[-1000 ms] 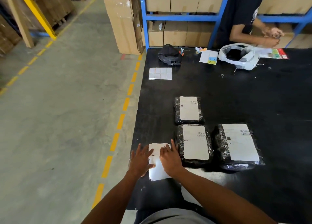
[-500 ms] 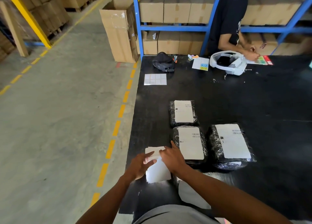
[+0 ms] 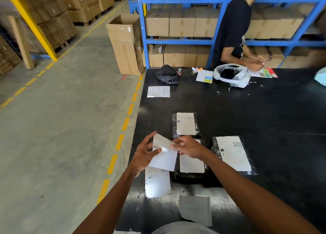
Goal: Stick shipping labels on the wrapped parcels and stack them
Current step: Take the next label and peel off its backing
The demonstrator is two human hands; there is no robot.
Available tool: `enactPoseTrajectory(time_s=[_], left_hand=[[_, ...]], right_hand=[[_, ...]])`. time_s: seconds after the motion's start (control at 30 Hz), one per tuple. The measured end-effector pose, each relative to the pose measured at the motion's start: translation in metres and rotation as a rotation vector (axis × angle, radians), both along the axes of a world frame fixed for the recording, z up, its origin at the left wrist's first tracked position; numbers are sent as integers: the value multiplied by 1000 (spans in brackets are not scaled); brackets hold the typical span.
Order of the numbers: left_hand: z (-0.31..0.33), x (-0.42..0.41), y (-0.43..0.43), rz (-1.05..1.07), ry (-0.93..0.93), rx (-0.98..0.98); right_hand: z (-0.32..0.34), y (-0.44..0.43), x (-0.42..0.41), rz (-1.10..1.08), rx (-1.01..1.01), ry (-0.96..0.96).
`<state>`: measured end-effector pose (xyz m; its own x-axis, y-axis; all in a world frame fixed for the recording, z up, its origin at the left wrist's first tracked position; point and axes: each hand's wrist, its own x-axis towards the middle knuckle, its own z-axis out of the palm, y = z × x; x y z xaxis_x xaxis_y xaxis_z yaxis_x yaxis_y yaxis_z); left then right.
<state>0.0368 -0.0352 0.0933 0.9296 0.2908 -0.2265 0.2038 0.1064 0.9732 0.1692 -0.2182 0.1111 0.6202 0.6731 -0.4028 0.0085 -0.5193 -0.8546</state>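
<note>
Three black-wrapped parcels lie on the black table [image 3: 264, 113], each with a white label on top: a far parcel [image 3: 186, 125], a near middle parcel [image 3: 191, 170] partly behind my right arm, and a right parcel [image 3: 232, 154]. I hold a white shipping label [image 3: 165, 157] lifted above the table's left edge. My left hand [image 3: 143, 156] supports it from the left with the thumb on its face. My right hand [image 3: 188, 146] pinches its upper right corner. A small pile of labels [image 3: 157, 183] lies on the table below the raised one.
A grey sheet [image 3: 195, 210] lies near the front edge. Far on the table are a sticker sheet [image 3: 158, 91], a black cap [image 3: 167, 74], a white headset [image 3: 231, 74] and papers. Another person [image 3: 234, 32] works at the far side before blue shelves of cartons. Concrete floor lies left.
Both hands were pressed flat on the label pile at the table's edge. Now they have lifted one label off the pile and hold it up in the air.
</note>
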Motion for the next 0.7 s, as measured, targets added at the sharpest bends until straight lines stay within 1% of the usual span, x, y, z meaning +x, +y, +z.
enactPoseTrajectory(time_s=[0.17,0.23,0.33,0.47,0.7], left_hand=[[19,22,-16,-27,33,2],[28,31,-26,-8,21,64],[40,43,-35,-14,-9,125],[53,52,-43,-89,13,171],[61,63,-57,-142,16,293]], right_hand=[[27,-15,16,-34,118,-43],[35,-23,19,-16,137,-50],[50,-36,29,-72,196,-27],[66,-57,47,-56,186,-69],[81,-79,62,20,174,-105]])
